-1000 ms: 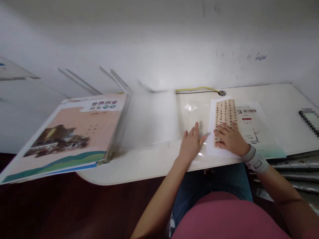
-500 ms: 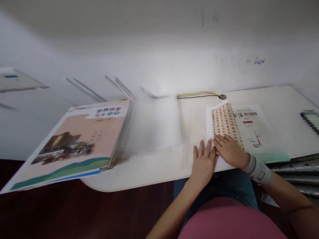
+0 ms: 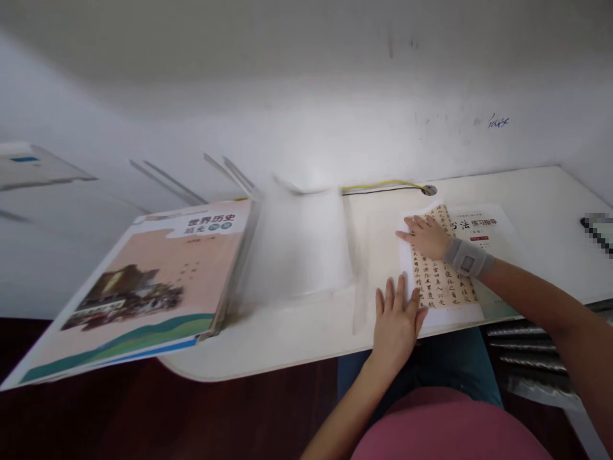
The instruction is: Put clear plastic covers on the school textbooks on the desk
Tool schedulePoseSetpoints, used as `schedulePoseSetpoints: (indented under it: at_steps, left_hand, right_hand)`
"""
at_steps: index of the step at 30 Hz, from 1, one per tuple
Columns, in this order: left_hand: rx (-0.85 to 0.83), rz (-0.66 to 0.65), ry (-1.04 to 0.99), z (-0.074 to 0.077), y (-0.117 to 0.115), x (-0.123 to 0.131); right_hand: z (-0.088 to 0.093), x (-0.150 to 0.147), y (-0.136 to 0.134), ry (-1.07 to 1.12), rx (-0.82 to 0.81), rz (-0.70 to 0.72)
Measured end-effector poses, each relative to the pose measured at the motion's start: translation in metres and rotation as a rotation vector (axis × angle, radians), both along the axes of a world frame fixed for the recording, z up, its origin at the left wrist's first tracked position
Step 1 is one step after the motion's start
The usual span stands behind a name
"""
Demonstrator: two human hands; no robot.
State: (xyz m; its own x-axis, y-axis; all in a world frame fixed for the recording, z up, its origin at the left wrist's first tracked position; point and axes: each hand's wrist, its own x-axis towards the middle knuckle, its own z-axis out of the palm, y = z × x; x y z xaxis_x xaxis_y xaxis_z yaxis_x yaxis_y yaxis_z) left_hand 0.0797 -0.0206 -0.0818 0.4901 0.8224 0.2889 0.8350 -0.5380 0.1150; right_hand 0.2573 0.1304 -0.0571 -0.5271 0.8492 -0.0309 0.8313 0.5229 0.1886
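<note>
Because the printed page (image 3: 433,291) lies folded across part of the book (image 3: 500,281), the right hand (image 3: 426,237) rests palm down near its upper end, fingers spread and grasping nothing; such flat pressure would suit a sheet inclined to lift. A grey wristband (image 3: 468,257) circles that wrist, just above the book's cover. The left hand (image 3: 395,326) is likewise laid out with fingers extended, gripping nothing, its fingertips beside and its thumb over the page's lower left side, seemingly to steady that edge.

Both the page and the book lie flat on the white desk (image 3: 287,338), close to the person's lap, where both arms reach without stretching. Beside them, a clear plastic sheet (image 3: 364,281) spreads leftward; how far it runs beneath the page is hard to tell. Farther left sits a whitish, see-through pile (image 3: 306,249), next to a stack of books (image 3: 143,275) that juts past the desk's rounded corner, perhaps to leave working room. Behind, a yellow cable (image 3: 383,183) follows the wall to a round hole (image 3: 431,190), well out of the hands' way.
</note>
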Motion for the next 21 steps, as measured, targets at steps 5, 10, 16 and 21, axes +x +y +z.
schedulePoseSetpoints:
  at_steps: [5, 10, 16, 21]
  left_hand:
    - [0.038, 0.009, -0.029, -0.004, -0.001, 0.0]
    - [0.03, -0.006, -0.062, -0.007, 0.0, -0.001]
    - [-0.004, -0.015, -0.062, -0.004, 0.001, -0.001]
    - [-0.017, -0.022, -0.047, -0.003, 0.002, 0.001]
  right_hand:
    - [-0.002, 0.014, 0.044, -0.018, 0.002, -0.083]
    - [-0.002, 0.016, 0.059, -0.023, -0.042, -0.035]
    - [-0.003, 0.014, 0.057, -0.022, -0.099, -0.03]
    - [-0.003, 0.018, 0.056, 0.002, -0.113, -0.004]
